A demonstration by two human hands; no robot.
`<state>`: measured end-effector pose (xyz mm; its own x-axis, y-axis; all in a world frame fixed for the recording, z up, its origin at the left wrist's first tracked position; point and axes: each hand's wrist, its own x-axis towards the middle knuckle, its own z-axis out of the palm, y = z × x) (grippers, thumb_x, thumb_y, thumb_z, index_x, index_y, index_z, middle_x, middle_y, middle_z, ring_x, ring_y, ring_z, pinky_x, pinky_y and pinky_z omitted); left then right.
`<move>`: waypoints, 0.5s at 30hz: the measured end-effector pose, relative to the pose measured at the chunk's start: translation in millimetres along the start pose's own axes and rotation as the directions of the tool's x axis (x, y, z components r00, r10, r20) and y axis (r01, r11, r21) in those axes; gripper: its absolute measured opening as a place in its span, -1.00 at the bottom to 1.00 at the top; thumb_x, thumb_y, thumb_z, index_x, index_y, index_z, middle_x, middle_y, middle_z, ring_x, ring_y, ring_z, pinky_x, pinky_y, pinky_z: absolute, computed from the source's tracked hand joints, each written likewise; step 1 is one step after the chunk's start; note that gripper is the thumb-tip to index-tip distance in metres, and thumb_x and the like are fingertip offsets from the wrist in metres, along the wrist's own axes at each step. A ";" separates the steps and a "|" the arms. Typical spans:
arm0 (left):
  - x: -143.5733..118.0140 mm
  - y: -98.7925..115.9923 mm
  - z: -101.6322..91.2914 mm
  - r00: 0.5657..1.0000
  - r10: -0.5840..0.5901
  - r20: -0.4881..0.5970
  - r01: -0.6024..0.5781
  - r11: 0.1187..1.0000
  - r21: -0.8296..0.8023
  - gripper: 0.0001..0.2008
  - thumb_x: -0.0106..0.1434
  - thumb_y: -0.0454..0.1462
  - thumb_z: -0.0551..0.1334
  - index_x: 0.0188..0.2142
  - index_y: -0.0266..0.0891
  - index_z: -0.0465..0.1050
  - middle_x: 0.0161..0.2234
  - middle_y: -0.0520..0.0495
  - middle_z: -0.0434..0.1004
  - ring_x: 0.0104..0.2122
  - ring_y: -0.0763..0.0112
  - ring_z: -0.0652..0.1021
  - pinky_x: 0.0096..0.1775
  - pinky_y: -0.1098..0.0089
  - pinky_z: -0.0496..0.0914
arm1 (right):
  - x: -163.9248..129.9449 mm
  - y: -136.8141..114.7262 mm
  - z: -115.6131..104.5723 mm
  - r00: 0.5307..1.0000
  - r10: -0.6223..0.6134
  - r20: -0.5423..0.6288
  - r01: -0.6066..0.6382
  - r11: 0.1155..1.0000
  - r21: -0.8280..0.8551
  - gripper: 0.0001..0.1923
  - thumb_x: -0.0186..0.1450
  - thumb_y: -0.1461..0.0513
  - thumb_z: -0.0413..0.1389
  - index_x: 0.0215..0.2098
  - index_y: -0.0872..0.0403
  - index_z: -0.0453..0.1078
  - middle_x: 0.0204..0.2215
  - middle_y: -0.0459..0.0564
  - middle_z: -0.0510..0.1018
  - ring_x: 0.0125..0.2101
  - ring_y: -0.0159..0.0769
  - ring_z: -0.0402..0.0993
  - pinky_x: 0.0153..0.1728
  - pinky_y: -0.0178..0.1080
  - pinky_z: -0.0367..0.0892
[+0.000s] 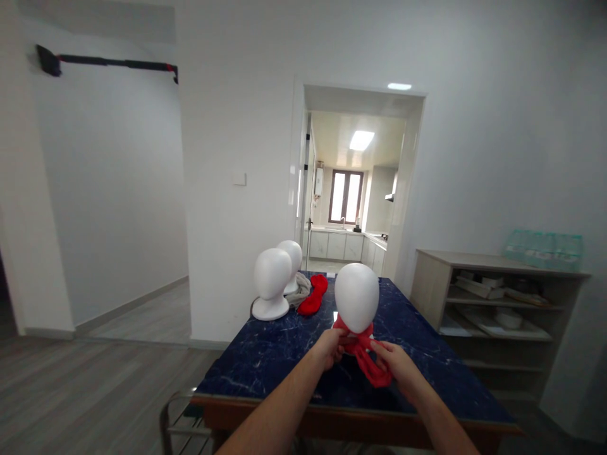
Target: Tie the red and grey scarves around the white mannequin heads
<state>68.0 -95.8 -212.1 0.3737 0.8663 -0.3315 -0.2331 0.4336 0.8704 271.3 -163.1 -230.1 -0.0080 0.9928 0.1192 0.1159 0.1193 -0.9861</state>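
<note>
**Student:** Centrally, what do the hands hold?

**Instructor:** Both work a red scarf (364, 351) wrapped about the neck of the nearest mannequin head (356, 297), which stands upright on the dark blue marble tabletop (265, 354). The left hand (331, 347) is closed on the scarf's end just left of the neck, fingers pinched on the cloth. The right hand (396, 363) is closed on the loose tail, which droops down and to the right of the neck.

**Student:** How does the scarf lie relative to each grip?

**Instructor:** Its long axis runs roughly left to right across the front of the neck, from the left hand, past the knot region, then slanting down to the right hand. The left hand is nearer the neck; the right sits lower and closer to the tabletop edge. Whether a knot is formed is hidden by the fingers.

**Student:** And beyond?

**Instructor:** Two more white mannequin heads (272, 278) stand at the far left, with a second red cloth (313, 296) and a grey cloth (300, 291) beside them. A wooden shelf unit (497, 297) stands against the right wall.
</note>
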 end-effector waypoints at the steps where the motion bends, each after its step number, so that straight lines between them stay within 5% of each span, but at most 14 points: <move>1: 0.4 0.6 -1.7 1.000 0.006 0.009 -0.006 1.000 -0.001 -0.76 0.16 -0.19 0.38 -0.23 -0.29 0.54 -0.23 -0.19 0.71 -0.71 0.70 0.21 -0.64 0.58 -0.06 | 0.8 -1.7 -4.3 0.999 0.027 0.023 -0.025 0.998 -0.061 -0.31 0.10 -0.37 0.28 -0.45 0.06 0.36 -0.71 -0.20 0.29 -0.66 -0.43 0.15 -0.58 -0.32 0.11; 4: 1.4 -1.6 -11.6 0.981 0.178 -0.072 -0.168 0.978 0.120 -0.73 0.17 -0.21 0.38 -0.16 -0.27 0.53 -0.25 -0.18 0.70 -0.65 0.60 0.36 -0.60 0.54 0.14 | 1.3 -11.1 -13.9 0.998 0.066 0.021 -0.059 0.973 -0.224 -0.33 0.08 -0.37 0.27 -0.45 0.01 0.28 -0.70 -0.26 0.22 -0.69 -0.43 0.14 -0.65 -0.31 0.21; 6: 2.2 -7.2 -22.6 0.908 0.386 -0.162 -0.316 0.886 0.340 -0.64 0.15 -0.24 0.40 -0.06 -0.29 0.52 -0.18 -0.22 0.70 -0.48 0.41 0.57 -0.45 0.45 0.38 | 0.7 -19.6 -16.5 0.997 0.071 0.001 -0.068 0.953 -0.296 -0.37 0.11 -0.33 0.26 -0.44 0.00 0.26 -0.67 -0.27 0.19 -0.69 -0.43 0.15 -0.68 -0.31 0.25; 8: 3.7 -14.7 -34.7 0.811 0.570 -0.134 -0.397 0.703 0.590 -0.38 0.03 -0.31 0.47 0.12 -0.32 0.48 0.05 -0.34 0.64 -0.10 0.14 0.67 -0.12 0.29 0.53 | -0.2 -27.8 -16.1 0.997 0.072 0.013 -0.063 0.940 -0.335 -0.42 0.16 -0.28 0.26 -0.42 0.01 0.28 -0.65 -0.26 0.19 -0.68 -0.43 0.16 -0.71 -0.33 0.25; 10: 6.6 -21.9 -43.8 0.769 0.639 0.004 -0.422 0.504 0.754 0.05 -0.16 -0.35 0.56 0.36 -0.34 0.29 0.31 -0.43 0.42 0.26 -0.07 0.49 0.23 0.14 0.38 | -1.2 -34.4 -13.5 0.996 0.072 0.044 -0.053 0.939 -0.340 -0.46 0.21 -0.24 0.25 -0.39 0.02 0.32 -0.64 -0.25 0.20 -0.67 -0.43 0.17 -0.71 -0.35 0.26; 12: 11.0 -26.5 -46.4 0.781 0.612 0.125 -0.417 0.363 0.833 0.40 -0.29 -0.32 0.63 0.51 -0.28 0.01 0.44 -0.45 0.20 0.44 -0.20 0.24 0.41 -0.02 0.11 | -2.8 -38.7 -9.9 0.995 0.077 0.068 -0.051 0.944 -0.327 -0.48 0.23 -0.22 0.24 -0.37 0.04 0.35 -0.65 -0.25 0.21 -0.67 -0.44 0.16 -0.70 -0.35 0.27; 15: 18.1 -27.6 -39.1 0.800 0.570 0.190 -0.402 0.274 0.874 0.57 -0.31 -0.17 0.68 0.57 -0.16 -0.19 0.51 -0.41 0.06 0.48 -0.30 0.10 0.44 -0.24 -0.18 | -7.2 -40.6 -4.6 0.990 0.090 0.109 -0.055 0.956 -0.288 -0.48 0.25 -0.22 0.24 -0.34 0.05 0.37 -0.65 -0.25 0.23 -0.67 -0.44 0.16 -0.69 -0.36 0.26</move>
<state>46.1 -82.3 -256.4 0.3365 0.8927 0.2998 0.5700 -0.4464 0.6898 271.3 -175.1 -190.4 -0.1055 0.9943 0.0167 0.3976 0.0575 -0.9157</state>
